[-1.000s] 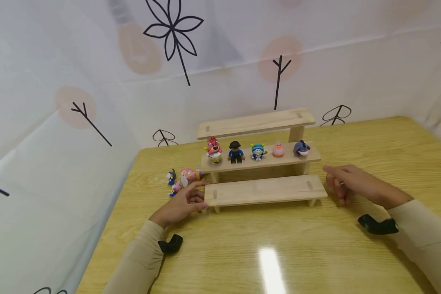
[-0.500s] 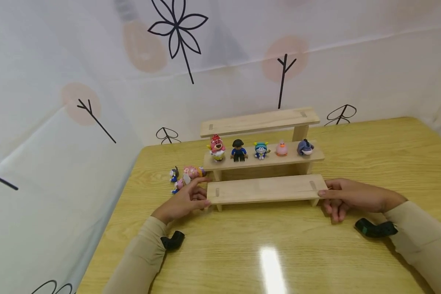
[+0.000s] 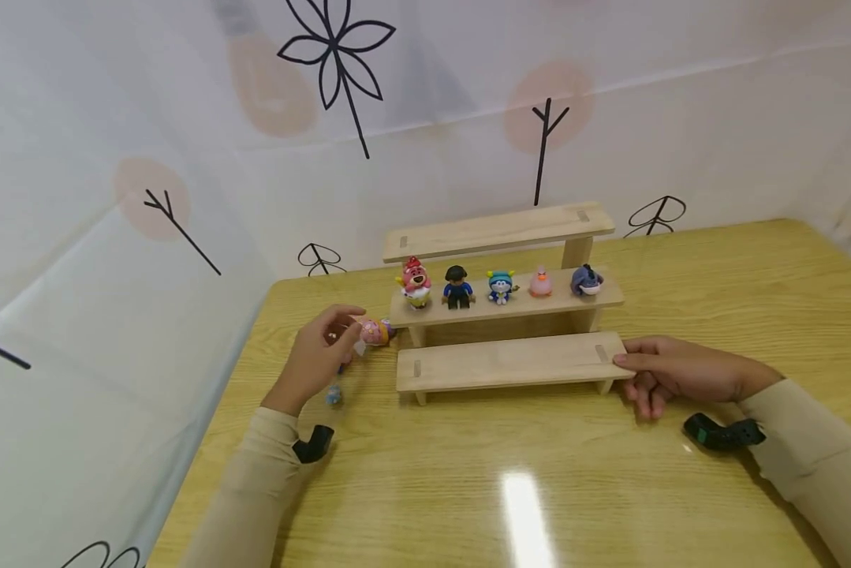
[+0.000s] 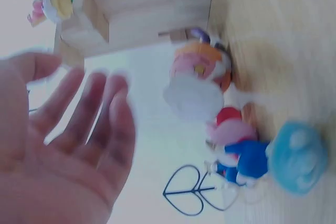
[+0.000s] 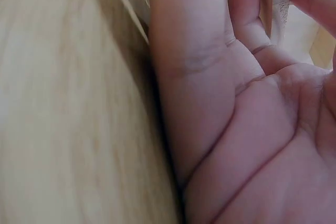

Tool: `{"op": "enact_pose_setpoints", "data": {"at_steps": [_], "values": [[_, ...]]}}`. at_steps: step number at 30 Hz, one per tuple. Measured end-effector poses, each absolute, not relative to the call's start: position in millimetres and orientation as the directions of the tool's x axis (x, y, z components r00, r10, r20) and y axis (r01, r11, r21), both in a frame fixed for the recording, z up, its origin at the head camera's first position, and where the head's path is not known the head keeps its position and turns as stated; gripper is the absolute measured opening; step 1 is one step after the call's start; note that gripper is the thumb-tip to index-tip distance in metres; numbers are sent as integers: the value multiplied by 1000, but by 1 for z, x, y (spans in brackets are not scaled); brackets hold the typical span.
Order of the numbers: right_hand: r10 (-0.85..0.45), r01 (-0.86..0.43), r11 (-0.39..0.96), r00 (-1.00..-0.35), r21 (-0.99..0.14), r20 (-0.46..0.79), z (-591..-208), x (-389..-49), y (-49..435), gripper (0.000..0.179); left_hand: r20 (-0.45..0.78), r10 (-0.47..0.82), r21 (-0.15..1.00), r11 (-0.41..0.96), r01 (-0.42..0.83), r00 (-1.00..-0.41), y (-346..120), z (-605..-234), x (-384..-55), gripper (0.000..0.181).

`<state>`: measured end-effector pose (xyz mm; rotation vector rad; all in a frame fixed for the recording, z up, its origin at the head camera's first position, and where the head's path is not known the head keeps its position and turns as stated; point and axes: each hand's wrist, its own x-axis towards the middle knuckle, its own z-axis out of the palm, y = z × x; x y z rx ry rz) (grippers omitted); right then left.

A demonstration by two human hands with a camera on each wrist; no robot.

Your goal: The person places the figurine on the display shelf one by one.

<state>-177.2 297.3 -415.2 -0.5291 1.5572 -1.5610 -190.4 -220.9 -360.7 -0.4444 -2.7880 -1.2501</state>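
Note:
At the right end of the lowest wooden step [image 3: 510,363], my right hand [image 3: 688,369] grips the board, thumb on top and other fingers below. In the right wrist view, a finger and thumb bracket a piece of wood at the top. My left hand [image 3: 314,355] hovers left of the step, fingers loosely bent and holding nothing. Near it lie a pink figurine [image 3: 375,332] with flowers and a light-blue figurine [image 3: 334,394]. The left wrist view shows the light-blue figurine [image 4: 297,157] beside a pink-and-blue figurine [image 4: 239,140] and a white rounded piece [image 4: 194,98].
Several figurines stand on the middle step [image 3: 482,317], among them a pink bear [image 3: 416,285] and a purple donkey [image 3: 586,280]. Behind rises the top step [image 3: 496,233]. A patterned cloth [image 3: 439,150] hangs at the back and left of the wooden table [image 3: 432,489].
My right hand has come onto the right end of the lowest step. My left hand has left its left end and moved left over the loose figurines; the light-blue one is now visible.

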Motion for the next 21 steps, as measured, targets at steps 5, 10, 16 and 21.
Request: {"op": "enact_pose_setpoints", "data": {"at_steps": [5,10,16,21], "values": [[-806,289,94,-539,-953,-243,-417,-180,298,35,281,64,691,679,248,-958,-231,-359,-203,29],[-792,265,110,-559,-958,-245,-417,-183,299,34,249,-8,674,720,168,-969,-239,-366,-215,31],[-777,256,133,-573,-957,-261,-419,-182,299,33,125,-12,645,761,72,-992,-248,-376,-226,38],[-768,254,143,-581,-957,-269,-419,-180,298,34,69,-27,608,793,21,-997,-254,-381,-231,41]]}}
